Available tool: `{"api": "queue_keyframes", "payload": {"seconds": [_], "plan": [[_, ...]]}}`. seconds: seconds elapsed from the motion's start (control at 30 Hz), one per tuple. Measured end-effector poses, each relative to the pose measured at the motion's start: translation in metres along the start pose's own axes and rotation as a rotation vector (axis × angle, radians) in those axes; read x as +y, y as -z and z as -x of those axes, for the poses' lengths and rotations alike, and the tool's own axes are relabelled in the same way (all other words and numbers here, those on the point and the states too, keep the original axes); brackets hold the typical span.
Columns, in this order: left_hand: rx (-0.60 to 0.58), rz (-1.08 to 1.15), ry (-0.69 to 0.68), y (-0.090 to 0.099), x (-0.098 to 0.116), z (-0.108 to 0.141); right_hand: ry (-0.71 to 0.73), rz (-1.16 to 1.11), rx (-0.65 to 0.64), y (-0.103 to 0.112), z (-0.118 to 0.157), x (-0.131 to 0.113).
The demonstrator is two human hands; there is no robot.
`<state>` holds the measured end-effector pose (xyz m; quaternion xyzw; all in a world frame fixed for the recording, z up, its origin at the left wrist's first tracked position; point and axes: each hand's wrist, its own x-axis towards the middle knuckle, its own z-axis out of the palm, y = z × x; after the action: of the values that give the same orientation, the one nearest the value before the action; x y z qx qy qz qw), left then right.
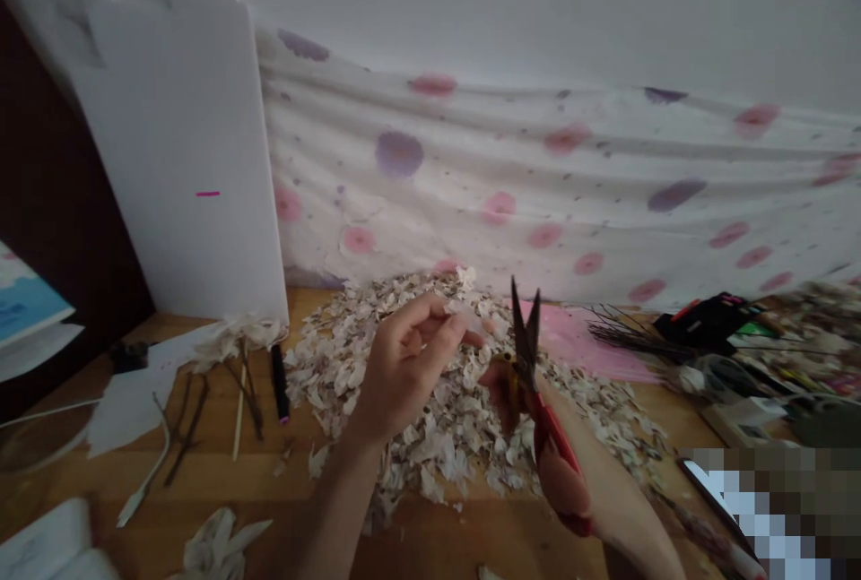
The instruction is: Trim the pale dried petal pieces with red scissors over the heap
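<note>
Two bare hands hang over a wide heap of pale, papery scraps [404, 410] on a wooden tabletop [202, 508]. The left hand [410, 365] has its thumb and forefinger pressed together, pinching a translucent pale sliver [465, 315], while its other fingers curl in toward the palm. That sliver sits above the far part of the heap, just apart from the dark blades of the red-handled scissors [528, 338]. The right hand [563, 481] grips those scissors, fingers closed around the handles — which finger sits in which loop is too shadowed to tell — and the blades point up, parted in a narrow V.

Left of the heap lie a black marker with a pink tip [280, 383] and thin dark twigs [192, 428]. A bunch of dark, bristly twigs [639, 338] lies to the right — behind everything, a white foam board [175, 150] leans beside a polka-dot cloth [404, 177]
</note>
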<state>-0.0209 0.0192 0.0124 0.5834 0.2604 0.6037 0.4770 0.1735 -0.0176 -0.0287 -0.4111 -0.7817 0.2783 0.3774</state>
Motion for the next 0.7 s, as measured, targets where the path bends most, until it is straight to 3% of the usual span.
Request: {"api": "queue_keyframes", "payload": {"seconds": [0.17,0.23,0.37,0.5,0.7], "plan": [[-0.073,-0.036,0.048,-0.002,0.0,0.003,-0.006,-0.289,0.434,-0.009,-0.014,-0.019],[-0.144,-0.073,0.076,-0.003,-0.002,0.004,-0.008,-0.337,0.509,-0.009,-0.018,-0.028],[-0.228,-0.122,0.093,-0.009,-0.005,0.007,-0.05,-0.441,0.49,-0.008,-0.02,-0.032],[-0.221,-0.103,0.08,-0.01,-0.006,0.006,-0.104,-0.553,0.442,-0.005,-0.021,-0.027],[-0.336,0.272,0.351,-0.005,-0.013,0.001,-0.203,-0.834,0.242,0.002,-0.024,-0.032]]}}
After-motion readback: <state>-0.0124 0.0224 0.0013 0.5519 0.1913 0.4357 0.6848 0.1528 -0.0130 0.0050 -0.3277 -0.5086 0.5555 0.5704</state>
